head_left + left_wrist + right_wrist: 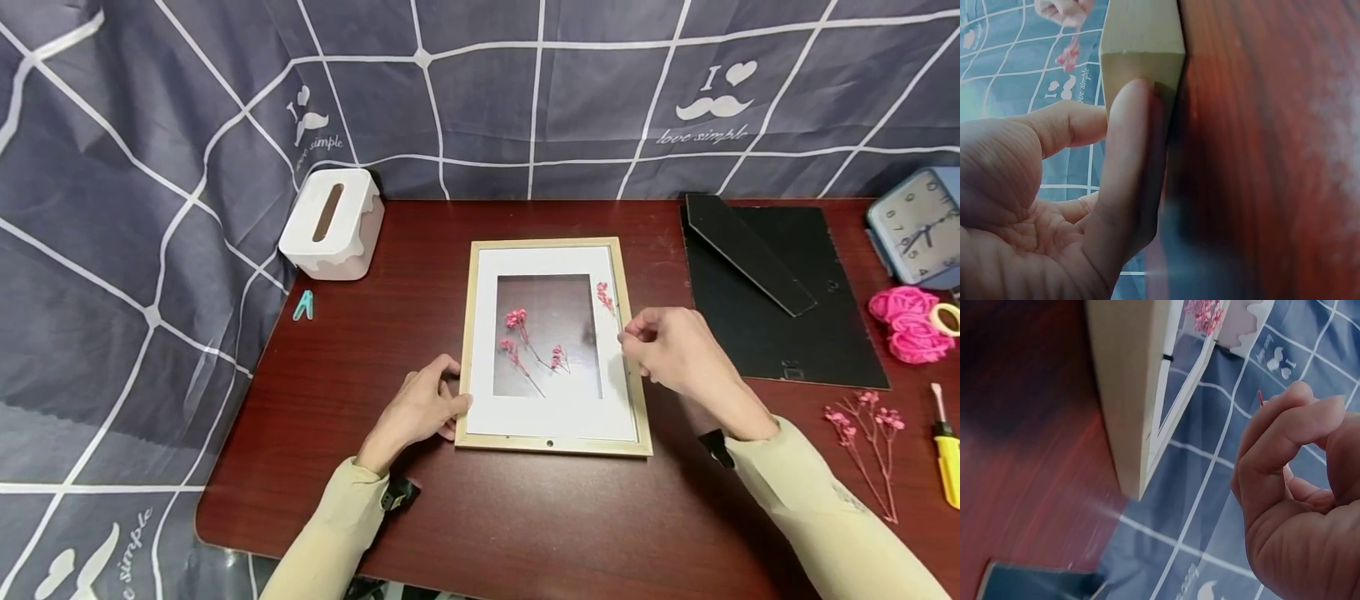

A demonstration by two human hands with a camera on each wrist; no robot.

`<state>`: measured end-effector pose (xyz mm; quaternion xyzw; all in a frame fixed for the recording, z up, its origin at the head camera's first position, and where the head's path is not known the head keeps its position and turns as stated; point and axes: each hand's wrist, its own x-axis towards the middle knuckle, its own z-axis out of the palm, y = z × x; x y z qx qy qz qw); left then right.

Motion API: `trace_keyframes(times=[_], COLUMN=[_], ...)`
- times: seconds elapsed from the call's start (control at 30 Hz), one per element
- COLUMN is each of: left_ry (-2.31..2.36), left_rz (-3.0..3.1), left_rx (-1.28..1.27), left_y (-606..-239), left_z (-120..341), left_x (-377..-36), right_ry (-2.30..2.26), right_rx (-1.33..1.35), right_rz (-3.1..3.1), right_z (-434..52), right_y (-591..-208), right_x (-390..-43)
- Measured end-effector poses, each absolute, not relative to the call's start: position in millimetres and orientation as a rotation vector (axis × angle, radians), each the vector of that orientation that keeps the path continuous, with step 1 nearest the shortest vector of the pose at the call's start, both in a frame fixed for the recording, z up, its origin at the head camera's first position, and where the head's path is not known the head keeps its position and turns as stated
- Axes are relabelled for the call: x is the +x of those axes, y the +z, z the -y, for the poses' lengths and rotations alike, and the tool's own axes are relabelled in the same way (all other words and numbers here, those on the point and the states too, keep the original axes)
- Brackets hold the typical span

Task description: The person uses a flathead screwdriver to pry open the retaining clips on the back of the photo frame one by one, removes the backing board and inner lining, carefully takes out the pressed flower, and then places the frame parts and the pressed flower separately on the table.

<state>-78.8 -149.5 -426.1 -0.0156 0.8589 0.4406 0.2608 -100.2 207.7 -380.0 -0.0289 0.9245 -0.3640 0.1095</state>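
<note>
A light wooden picture frame (551, 346) with a white mat lies flat in the middle of the dark red table (525, 517). Three pink dried flower sprigs (525, 346) lie in its opening. My left hand (450, 392) rests against the frame's lower left edge, with a finger (1129, 156) laid along the frame's corner (1141, 37). My right hand (626, 335) hovers over the frame's right side and pinches the thin red stem (1260, 397) of another pink sprig (604, 296). The frame's edge (1125, 381) shows close beside that hand.
A white tissue box (332, 221) and a blue clip (303, 306) sit at the left. A black frame backing (780, 292) lies at the right, with a blue clock (918, 225), pink fabric roses (911, 325), loose pink sprigs (866, 433) and a yellow screwdriver (947, 454) beyond.
</note>
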Motion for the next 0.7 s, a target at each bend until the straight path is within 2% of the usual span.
trace_keyframes(times=[0.7], left_ry=[1.183], left_rz=[-2.335], left_rx=[-0.032], left_y=[-425.1], left_z=[148.0], left_x=[-77.7], right_ry=[-0.966], right_rx=[0.189], right_rz=[-2.878], right_z=[-287.4], right_y=[-393.9], right_x=[-20.3])
